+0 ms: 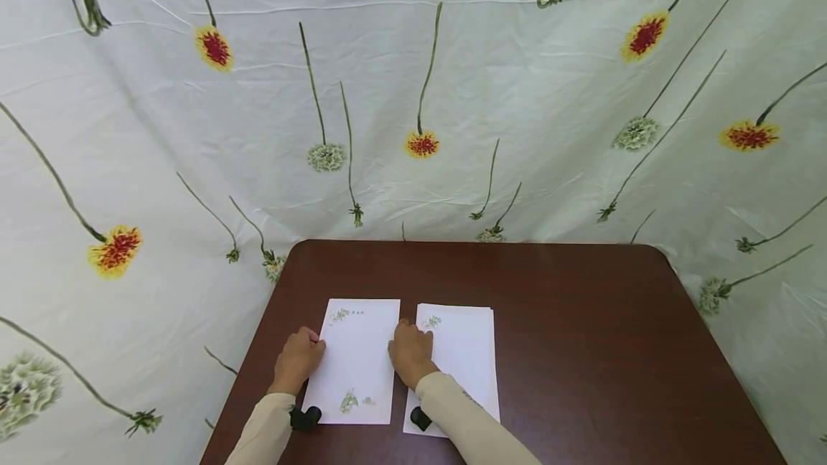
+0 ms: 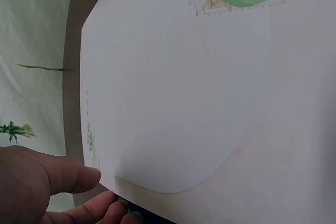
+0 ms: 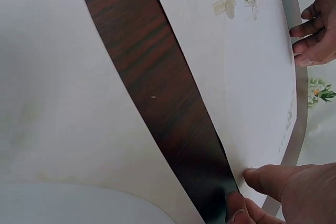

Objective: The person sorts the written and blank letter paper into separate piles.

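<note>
White sheet [image 1: 358, 364] is beside a paper stack [image 1: 466, 350] on the counter [image 1: 581, 350]; left grip [image 1: 298, 360] and right grip [image 1: 410, 353] pinch its opposite edges.

Looks like a curtained-off workspace; cannot say whether in a home or an office. Closed in at far, left and right by pale flower-printed cloth [image 1: 517, 85]; furnished with a brown wood-grained bench [image 1: 594, 350], bearing decorated paper sheets [image 1: 358, 364] at near left.
</note>
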A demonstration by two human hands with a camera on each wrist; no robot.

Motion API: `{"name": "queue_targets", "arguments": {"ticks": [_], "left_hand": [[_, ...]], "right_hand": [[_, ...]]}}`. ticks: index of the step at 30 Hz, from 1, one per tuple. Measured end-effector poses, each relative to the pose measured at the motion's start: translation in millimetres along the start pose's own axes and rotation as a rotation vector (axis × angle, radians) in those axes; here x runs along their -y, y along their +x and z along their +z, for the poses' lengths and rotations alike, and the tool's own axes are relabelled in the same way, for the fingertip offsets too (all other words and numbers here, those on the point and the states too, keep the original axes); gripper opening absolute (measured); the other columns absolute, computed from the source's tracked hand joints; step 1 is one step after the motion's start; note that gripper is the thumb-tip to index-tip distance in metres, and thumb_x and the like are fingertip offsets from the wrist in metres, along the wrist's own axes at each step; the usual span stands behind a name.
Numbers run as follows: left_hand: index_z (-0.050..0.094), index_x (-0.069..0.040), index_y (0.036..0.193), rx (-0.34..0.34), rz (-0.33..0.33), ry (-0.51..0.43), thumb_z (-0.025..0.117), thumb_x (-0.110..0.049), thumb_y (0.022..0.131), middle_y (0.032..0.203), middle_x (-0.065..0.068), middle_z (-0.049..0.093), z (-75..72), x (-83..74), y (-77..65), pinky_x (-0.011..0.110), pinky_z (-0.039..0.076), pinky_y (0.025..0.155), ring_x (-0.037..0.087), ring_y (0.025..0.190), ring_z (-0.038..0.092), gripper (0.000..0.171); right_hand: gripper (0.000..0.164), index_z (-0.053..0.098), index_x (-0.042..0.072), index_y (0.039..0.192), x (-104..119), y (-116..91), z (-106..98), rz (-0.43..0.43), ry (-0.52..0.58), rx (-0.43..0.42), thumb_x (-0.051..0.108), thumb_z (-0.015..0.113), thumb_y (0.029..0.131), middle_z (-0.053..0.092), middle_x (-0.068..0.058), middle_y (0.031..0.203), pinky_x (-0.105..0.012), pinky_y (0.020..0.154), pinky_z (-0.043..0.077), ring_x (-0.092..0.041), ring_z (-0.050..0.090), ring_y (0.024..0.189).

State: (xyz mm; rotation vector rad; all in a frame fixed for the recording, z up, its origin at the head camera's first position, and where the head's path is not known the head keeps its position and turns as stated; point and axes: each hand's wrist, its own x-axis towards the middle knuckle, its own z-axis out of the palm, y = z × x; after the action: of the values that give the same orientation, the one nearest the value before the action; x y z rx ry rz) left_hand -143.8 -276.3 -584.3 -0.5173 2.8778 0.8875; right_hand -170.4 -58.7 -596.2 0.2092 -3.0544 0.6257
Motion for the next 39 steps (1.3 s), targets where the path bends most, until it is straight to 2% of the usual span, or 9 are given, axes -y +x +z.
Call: {"name": "queue_targets", "arguments": {"ticks": [7, 10, 15, 20, 24, 31, 34, 39], "left_hand": [[0.059, 0.009, 0.105, -0.013, 0.005, 0.018, 0.06, -0.013, 0.099, 0.098, 0.026, 0.063, 1.9, -0.5, -1.4, 0.056, 0.051, 0.079, 0.037, 0.084, 0.062, 0.023], [0.058, 0.011, 0.107, -0.053, 0.035, 0.048, 0.061, -0.014, 0.098, 0.101, 0.03, 0.06, 4.3, -2.8, -1.5, 0.06, 0.05, 0.082, 0.043, 0.089, 0.063, 0.026], [0.059, 0.011, 0.112, -0.099, 0.097, 0.089, 0.063, -0.016, 0.098, 0.108, 0.034, 0.059, 11.9, -14.5, 0.8, 0.064, 0.05, 0.087, 0.05, 0.097, 0.064, 0.031], [0.062, 0.008, 0.109, -0.06, 0.136, 0.059, 0.064, -0.016, 0.097, 0.106, 0.03, 0.062, 18.0, -39.1, 0.2, 0.06, 0.051, 0.083, 0.045, 0.092, 0.065, 0.026], [0.064, 0.005, 0.104, -0.016, 0.2, 0.046, 0.065, -0.016, 0.096, 0.098, 0.023, 0.064, 28.3, -61.0, -2.6, 0.055, 0.053, 0.077, 0.038, 0.085, 0.066, 0.022], [0.065, 0.0, 0.098, 0.017, 0.289, 0.022, 0.068, -0.015, 0.094, 0.09, 0.015, 0.065, 50.9, -87.9, -11.3, 0.05, 0.053, 0.074, 0.032, 0.08, 0.067, 0.016], [0.065, -0.002, 0.095, 0.043, 0.319, 0.021, 0.069, -0.016, 0.095, 0.087, 0.011, 0.065, 61.5, -98.2, -16.7, 0.049, 0.052, 0.075, 0.028, 0.077, 0.065, 0.014], [0.063, -0.005, 0.091, 0.102, 0.358, 0.032, 0.07, -0.017, 0.096, 0.083, 0.006, 0.059, 81.2, -109.0, -26.6, 0.046, 0.05, 0.075, 0.02, 0.072, 0.057, 0.015]], "right_hand": [[0.029, 0.068, -0.003, 0.104, -8.1, -0.1, 0.5, -0.028, 0.054, 0.029, 0.021, 0.079, 0.092, 0.075, -0.017, 0.082, -0.046, 0.074, 0.049, -0.034, 0.074, 0.073], [0.022, 0.066, 0.003, 0.094, -17.9, -0.6, -3.5, -0.041, 0.096, 0.026, 0.021, 0.078, 0.094, 0.072, -0.014, 0.077, -0.046, 0.072, 0.049, -0.031, 0.072, 0.07], [0.022, 0.061, 0.008, 0.085, -40.7, -0.8, -17.0, -0.021, 0.188, 0.014, 0.02, 0.077, 0.094, 0.069, -0.011, 0.075, -0.047, 0.07, 0.051, -0.031, 0.07, 0.071], [0.019, 0.065, 0.007, 0.09, -64.0, 3.8, -34.1, 0.041, 0.231, 0.002, 0.022, 0.077, 0.094, 0.074, -0.016, 0.082, -0.046, 0.065, 0.052, -0.034, 0.07, 0.073], [0.02, 0.065, 0.008, 0.094, -84.4, 6.6, -48.5, 0.112, 0.22, -0.005, 0.024, 0.077, 0.095, 0.074, -0.015, 0.082, -0.043, 0.061, 0.051, -0.031, 0.068, 0.068], [0.025, 0.065, 0.006, 0.099, -116.7, 3.4, -65.8, 0.208, 0.202, -0.023, 0.027, 0.077, 0.094, 0.074, -0.013, 0.083, -0.046, 0.066, 0.053, -0.033, 0.069, 0.075], [0.033, 0.064, 0.001, 0.107, -129.4, -0.8, -69.0, 0.263, 0.197, 0.001, 0.028, 0.077, 0.094, 0.075, -0.021, 0.092, -0.05, 0.069, 0.054, -0.039, 0.071, 0.08], [0.055, 0.056, -0.012, 0.125, -145.6, -10.6, -73.3, 0.329, 0.179, 0.05, 0.028, 0.078, 0.095, 0.072, -0.03, 0.106, -0.055, 0.074, 0.058, -0.046, 0.073, 0.09]]}}
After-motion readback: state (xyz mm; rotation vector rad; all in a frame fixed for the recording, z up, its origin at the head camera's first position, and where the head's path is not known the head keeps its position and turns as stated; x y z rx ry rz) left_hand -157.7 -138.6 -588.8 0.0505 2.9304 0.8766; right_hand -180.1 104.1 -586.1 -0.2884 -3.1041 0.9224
